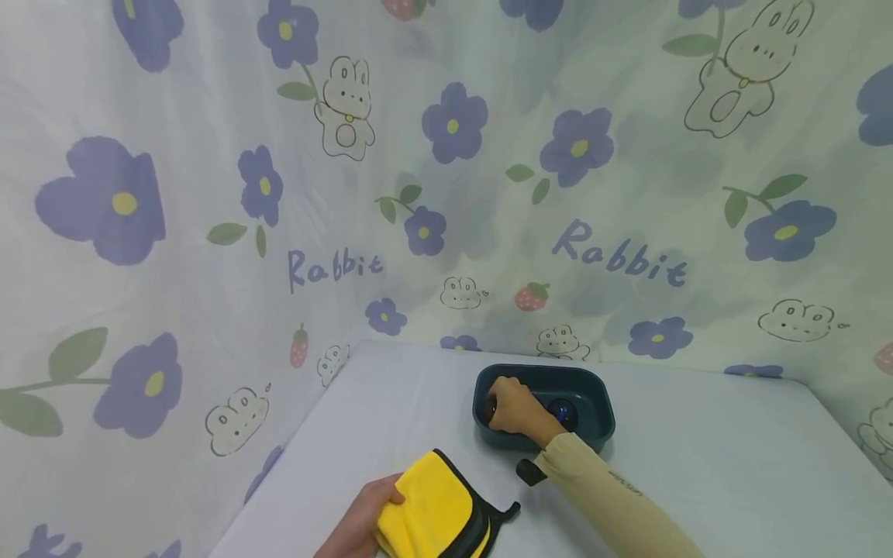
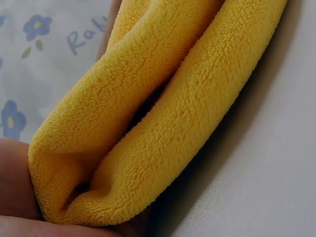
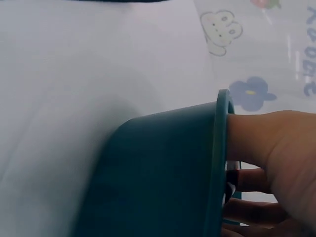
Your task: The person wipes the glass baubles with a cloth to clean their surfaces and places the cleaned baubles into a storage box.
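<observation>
Your right hand [image 1: 512,407] is inside the dark teal plastic tub [image 1: 600,399], fingers curled over a dark round object [image 1: 491,406] at the tub's left end. From the head view it looks like a grip, though the knuckles hide most of that object, so I cannot tell how fully the fingers wrap it. A second dark glossy ball [image 1: 562,412] lies just beside your wrist, on the little-finger side, still on the tub floor. In the right wrist view your fingers [image 3: 256,180] reach down past the tub's rim [image 3: 222,148], the palm resting against it.

Your left hand [image 1: 359,519] pinches the folded yellow fleece cloth with black edging [image 1: 436,515], thumb on top and fingers underneath; the left wrist view shows the fold [image 2: 163,113] bunched against your thumb [image 2: 15,187]. The cloth lies on the white tabletop [image 1: 698,465], near you and well apart from the tub.

To lift cleanly, I would settle the fingertips under the object's widest part before raising it, and bring it straight up so your knuckles clear the rim without tipping the tub. Keep the wrist off the neighbouring ball so it does not roll. Loosen the cloth's fold a little, so an open face is ready to receive what you bring over.
</observation>
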{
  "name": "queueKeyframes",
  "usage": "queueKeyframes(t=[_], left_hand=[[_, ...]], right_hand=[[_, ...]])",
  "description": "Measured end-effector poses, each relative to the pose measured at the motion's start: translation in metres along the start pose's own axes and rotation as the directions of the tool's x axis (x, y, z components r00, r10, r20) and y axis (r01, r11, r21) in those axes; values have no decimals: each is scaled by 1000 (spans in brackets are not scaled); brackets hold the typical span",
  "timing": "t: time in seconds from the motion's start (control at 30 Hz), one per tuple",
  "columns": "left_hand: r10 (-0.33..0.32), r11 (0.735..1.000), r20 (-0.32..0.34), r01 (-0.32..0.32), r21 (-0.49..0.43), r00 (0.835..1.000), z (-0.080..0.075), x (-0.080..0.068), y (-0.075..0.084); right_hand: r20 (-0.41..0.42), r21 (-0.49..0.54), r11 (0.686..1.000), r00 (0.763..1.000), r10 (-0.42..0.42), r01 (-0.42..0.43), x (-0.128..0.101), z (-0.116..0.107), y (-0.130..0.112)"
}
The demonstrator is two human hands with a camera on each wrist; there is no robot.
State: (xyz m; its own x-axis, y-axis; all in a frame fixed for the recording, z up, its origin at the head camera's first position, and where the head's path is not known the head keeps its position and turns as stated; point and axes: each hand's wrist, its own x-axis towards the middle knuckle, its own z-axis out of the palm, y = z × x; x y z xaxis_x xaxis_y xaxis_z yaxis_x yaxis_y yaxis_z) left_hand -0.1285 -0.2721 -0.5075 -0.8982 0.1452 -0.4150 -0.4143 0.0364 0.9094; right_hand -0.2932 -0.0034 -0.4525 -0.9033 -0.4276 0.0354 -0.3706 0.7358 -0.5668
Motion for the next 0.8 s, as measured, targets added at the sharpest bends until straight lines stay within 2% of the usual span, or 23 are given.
queueKeyframes(t=[0.17, 0.27, 0.37, 0.5, 0.57, 0.67, 0.8], left_hand=[[-3, 1000, 22, 3, 6, 1000, -3, 0, -1], [15, 999, 7, -15, 53, 1000, -5, 2, 1], [30, 986, -56, -21, 165, 998, -9, 3, 7], [108, 932, -151, -47, 360, 983, -9, 4, 22], [177, 891, -187, -77, 448, 966, -7, 4, 31], [290, 831, -219, -131, 541, 932, -3, 2, 47], [453, 735, -228, -216, 643, 862, 5, -5, 70]], right_hand=[[17, -24, 1000, 1000, 18, -17, 1, 3, -1], [24, -26, 999, 999, 31, -30, 1, 3, -3], [34, -27, 999, 999, 37, -36, 1, 1, -5], [35, -7, 999, 998, 46, -46, -4, -5, -7], [19, 13, 999, 999, 49, -49, -10, -11, -9], [-41, 44, 999, 999, 30, -28, -21, -23, -9], [-197, 97, 994, 980, -24, 44, -42, -43, -5]])
